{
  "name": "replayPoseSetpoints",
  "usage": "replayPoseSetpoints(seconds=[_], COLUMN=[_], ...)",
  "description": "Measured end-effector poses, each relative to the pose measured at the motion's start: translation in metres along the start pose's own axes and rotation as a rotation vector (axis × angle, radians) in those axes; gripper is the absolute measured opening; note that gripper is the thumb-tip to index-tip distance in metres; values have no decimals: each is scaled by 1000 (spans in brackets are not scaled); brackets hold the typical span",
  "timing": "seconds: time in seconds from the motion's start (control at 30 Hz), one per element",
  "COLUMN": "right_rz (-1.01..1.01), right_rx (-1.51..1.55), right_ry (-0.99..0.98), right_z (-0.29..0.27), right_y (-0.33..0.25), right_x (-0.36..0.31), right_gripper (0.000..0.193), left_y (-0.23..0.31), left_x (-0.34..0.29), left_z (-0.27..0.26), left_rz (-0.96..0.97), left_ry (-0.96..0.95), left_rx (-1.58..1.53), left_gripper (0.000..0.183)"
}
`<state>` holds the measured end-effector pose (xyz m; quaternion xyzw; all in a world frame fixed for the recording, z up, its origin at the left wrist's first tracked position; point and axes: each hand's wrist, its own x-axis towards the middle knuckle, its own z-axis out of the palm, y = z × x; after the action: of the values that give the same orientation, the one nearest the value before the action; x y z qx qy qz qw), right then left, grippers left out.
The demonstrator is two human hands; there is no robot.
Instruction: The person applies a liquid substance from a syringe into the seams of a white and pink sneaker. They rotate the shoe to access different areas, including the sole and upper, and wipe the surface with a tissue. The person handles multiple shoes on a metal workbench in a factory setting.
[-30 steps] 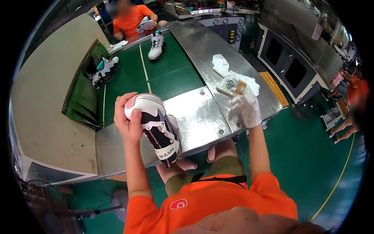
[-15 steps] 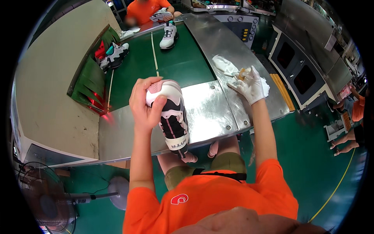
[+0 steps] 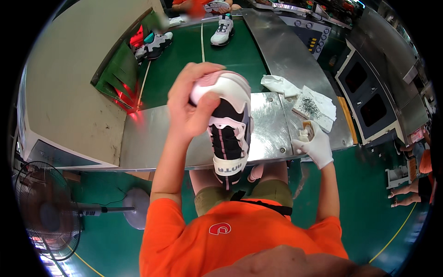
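Observation:
My left hand (image 3: 194, 99) grips a sneaker (image 3: 230, 120) by its toe, fingers over the pink-and-white front and thumb on the upper. The shoe is white, pink and black, its toe pointing away from me and its pale strap nearest my body. My right hand (image 3: 314, 143) wears a white glove and is curled around a small yellowish-brown piece (image 3: 307, 124), mostly hidden by the fingers. This hand is over the metal table's near right edge, apart from the shoe. Just beyond it lies a white pad (image 3: 316, 108) covered with dark specks, beside a crumpled white cloth (image 3: 279, 85).
Two more sneakers rest on the green conveyor belt (image 3: 184, 78): a white one (image 3: 223, 32) farther off and another (image 3: 157, 46) by the machine's green flaps (image 3: 115, 81). Across the belt, a person in orange (image 3: 194, 8) holds a shoe. A fan (image 3: 48, 214) stands at lower left.
My right hand has drawn back toward me from the white pad, uncovering it, and its fingers have curled. The sneaker in my left hand has shifted right in the picture; the view has moved too.

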<state>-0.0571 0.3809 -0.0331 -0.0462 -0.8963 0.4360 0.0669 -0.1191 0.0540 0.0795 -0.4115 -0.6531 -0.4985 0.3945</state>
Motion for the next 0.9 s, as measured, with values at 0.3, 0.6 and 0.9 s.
replayPoseSetpoints(seconds=[0.3, 0.6, 0.9], right_rz=[-477, -476, -452], right_rx=[1301, 1427, 1437], right_ry=[-595, -777, -810], right_z=[-44, -27, -17], right_y=[-87, -116, -124], right_x=[-22, 1, 15], right_gripper=[113, 83, 54], left_y=[-8, -21, -29], left_x=[-10, -11, -10], left_z=[27, 27, 25], left_rz=[-166, -258, -255], left_ry=[-155, -143, -150], left_rx=[-118, -188, -250], left_gripper=[44, 46, 43])
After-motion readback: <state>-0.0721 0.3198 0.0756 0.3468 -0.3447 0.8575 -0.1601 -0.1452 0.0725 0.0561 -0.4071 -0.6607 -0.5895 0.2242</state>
